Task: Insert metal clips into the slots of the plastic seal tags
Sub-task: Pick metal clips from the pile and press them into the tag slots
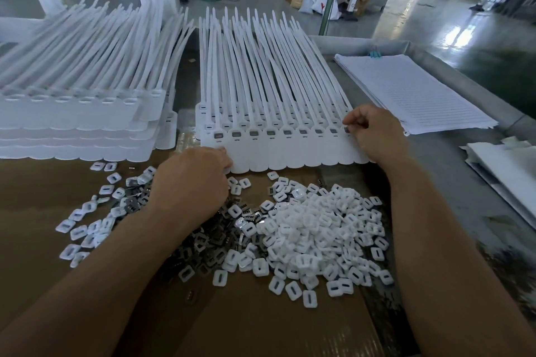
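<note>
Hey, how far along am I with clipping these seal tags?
Done: the front row shows grey clips in nearly every slot. In hand: the right hand seems to pinch a clip at the last slot on the right, while the left hand holds the row's left corner. Left: the stack beside it has empty-looking slots; loose clips wait.

Both forearms reach forward, palms down, hands apart.
left hand [191, 180] knuckles up, fingers curled under; right hand [374, 133] further forward, thumb and forefinger tips pinched together, other fingers curled.
</note>
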The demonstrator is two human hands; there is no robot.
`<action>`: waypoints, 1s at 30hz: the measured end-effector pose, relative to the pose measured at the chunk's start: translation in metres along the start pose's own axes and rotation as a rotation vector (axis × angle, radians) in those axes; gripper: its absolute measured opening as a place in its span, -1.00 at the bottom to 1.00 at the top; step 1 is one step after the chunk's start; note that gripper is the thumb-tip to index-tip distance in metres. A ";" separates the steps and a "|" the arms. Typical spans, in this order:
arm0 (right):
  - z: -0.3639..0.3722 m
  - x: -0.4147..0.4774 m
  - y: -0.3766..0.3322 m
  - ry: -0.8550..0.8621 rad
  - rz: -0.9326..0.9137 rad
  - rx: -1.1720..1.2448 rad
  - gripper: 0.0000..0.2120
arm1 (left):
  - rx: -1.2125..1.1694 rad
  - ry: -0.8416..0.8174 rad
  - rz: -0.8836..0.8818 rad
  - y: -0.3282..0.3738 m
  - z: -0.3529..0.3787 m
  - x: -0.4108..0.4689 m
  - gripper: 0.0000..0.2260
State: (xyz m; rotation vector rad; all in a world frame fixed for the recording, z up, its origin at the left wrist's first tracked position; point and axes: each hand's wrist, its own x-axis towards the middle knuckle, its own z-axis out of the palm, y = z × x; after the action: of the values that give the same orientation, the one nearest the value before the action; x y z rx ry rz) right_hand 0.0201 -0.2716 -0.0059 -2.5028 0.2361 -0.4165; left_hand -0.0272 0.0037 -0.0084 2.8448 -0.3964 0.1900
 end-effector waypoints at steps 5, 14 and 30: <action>0.002 0.000 0.000 0.051 0.047 0.063 -0.86 | 0.001 0.003 0.010 0.000 0.000 0.001 -0.73; 0.003 -0.003 0.000 0.137 0.061 0.112 -0.84 | -0.015 0.005 0.016 0.000 0.001 -0.001 -0.73; 0.003 -0.001 -0.002 0.158 0.065 0.107 -0.83 | -0.020 0.005 0.000 0.002 0.001 0.000 -0.73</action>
State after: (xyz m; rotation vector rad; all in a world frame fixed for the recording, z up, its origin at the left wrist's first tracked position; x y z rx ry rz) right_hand 0.0198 -0.2686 -0.0073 -2.3530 0.3473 -0.5854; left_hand -0.0280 0.0021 -0.0091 2.8240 -0.3947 0.1911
